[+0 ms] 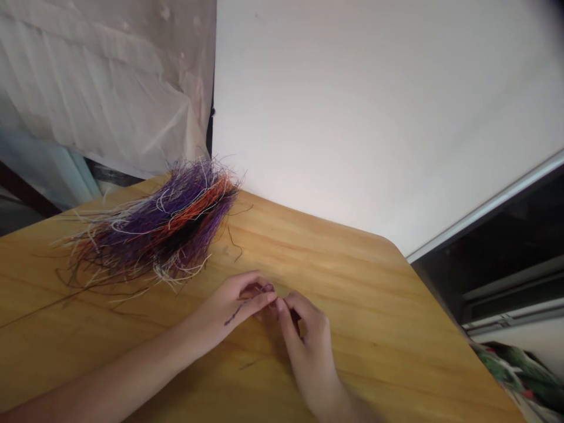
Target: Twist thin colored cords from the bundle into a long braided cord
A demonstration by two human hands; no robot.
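Note:
Just above the wooden table, my left hand [249,296] pinches a thin purple knotted cord [233,318] between thumb and fingers. One end of the cord lies over the back of that hand near the thumb, and a small loop shows at the fingertips. My right hand [311,332] meets the left one, its thumb and forefinger pinched together at the same spot. Whatever strand sits between those right fingertips is too small to make out. Beyond my left hand lies a large bundle of loose strands [176,217] in purple, orange, black and white.
The wooden table [370,294] has a rounded far corner against a white wall panel [374,106]. Pale sheeting [110,76] hangs at the back left. A dark opening [497,264] and patterned green cloth [520,370] are at the right. A stray strand [235,244] lies near the bundle.

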